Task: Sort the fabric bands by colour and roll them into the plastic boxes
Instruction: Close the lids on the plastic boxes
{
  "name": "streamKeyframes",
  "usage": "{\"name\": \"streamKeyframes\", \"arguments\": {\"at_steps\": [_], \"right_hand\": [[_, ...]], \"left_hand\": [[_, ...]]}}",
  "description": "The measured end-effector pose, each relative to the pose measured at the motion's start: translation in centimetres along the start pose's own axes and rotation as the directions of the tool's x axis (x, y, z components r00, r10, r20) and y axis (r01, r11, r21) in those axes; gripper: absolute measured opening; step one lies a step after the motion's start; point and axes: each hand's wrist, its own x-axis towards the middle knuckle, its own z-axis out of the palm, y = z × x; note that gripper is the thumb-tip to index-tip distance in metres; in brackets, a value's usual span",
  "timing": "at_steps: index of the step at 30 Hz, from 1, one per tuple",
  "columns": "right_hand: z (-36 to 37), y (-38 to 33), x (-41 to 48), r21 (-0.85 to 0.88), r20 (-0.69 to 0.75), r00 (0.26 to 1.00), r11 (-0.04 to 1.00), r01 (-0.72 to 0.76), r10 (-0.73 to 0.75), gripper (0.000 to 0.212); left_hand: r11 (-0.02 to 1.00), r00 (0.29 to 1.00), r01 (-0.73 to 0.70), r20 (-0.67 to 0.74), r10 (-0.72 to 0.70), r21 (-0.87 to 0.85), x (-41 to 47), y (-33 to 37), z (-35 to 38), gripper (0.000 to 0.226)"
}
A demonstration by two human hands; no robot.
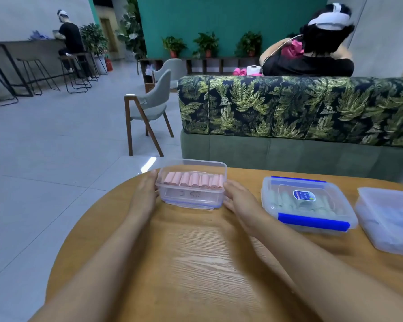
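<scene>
The left hand (pixel 147 194) lies flat, fingers straight, against the left end wall of the open box (pixel 191 198), which sits at about 12 o'clock on the round wooden table (pixel 196 263). Inside it, along the far wall, stands one row of pink bands (pixel 193 181) rolled into cylinders. I count about nine, though they overlap and the tally is not firm. The right hand (pixel 239 196) presses the opposite end wall, fingers fairly straight as far as shows, so the box is squeezed between two spread palms.

The box is probably light and stiff but thin-walled and smooth, so it could slip or flex. The end walls near the base look like the safest hold. The rolls are soft and may spring open if tipped.

At 2 o'clock sits a lidded box (pixel 310 203) with blue clips, holding pale green rolls too blurred to count. At 3 o'clock a third box (pixel 389 219) is cut by the frame edge, its contents unclear. That makes three boxes.
</scene>
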Motion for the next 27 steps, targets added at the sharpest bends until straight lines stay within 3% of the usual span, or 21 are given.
{"name": "streamKeyframes", "arguments": {"at_steps": [2, 7, 10, 15, 18, 22, 27], "right_hand": [[-0.4, 0.0, -1.2, 0.039, -0.032, 0.999, 0.999, -0.002, 0.003, 0.028], [-0.7, 0.6, -5.0, 0.074, -0.035, 0.999, 0.997, -0.024, 0.026, 0.026], [-0.7, 1.3, -7.9, 0.037, -0.020, 0.999, 0.999, -0.040, 0.041, 0.019], [-1.2, 2.5, -10.6, -0.103, 0.014, 0.998, 0.993, -0.063, 0.065, 0.029], [-1.8, 2.6, -10.7, -0.244, -0.013, 0.999, 0.968, -0.053, 0.051, 0.028], [-2.2, 1.8, -8.5, -0.268, -0.110, 0.994, 0.963, -0.043, 0.013, 0.021], [-1.4, 0.2, -5.0, -0.330, -0.131, 0.990, 0.939, -0.098, 0.057, 0.016]], "left_hand": [[0.999, 0.999, -0.022, -0.035, 0.020, -0.044, -1.6, 0.2, -0.2, 0.056], [0.997, 0.997, -0.002, -0.074, -0.004, -0.081, -6.3, -0.6, -1.6, 0.070], [0.997, 0.998, 0.003, -0.055, -0.007, -0.074, -9.5, -1.5, -1.9, 0.066], [0.997, 0.995, 0.075, -0.070, -0.075, -0.012, -12.5, -3.0, -3.2, 0.058], [0.991, 0.993, 0.096, -0.082, -0.089, 0.088, -12.7, -3.5, -4.0, 0.054], [0.981, 0.989, 0.125, -0.093, -0.113, 0.146, -10.9, -2.6, -4.9, 0.055], [0.974, 0.996, 0.079, -0.059, -0.068, 0.213, -5.7, -0.7, -4.5, 0.047]]}}
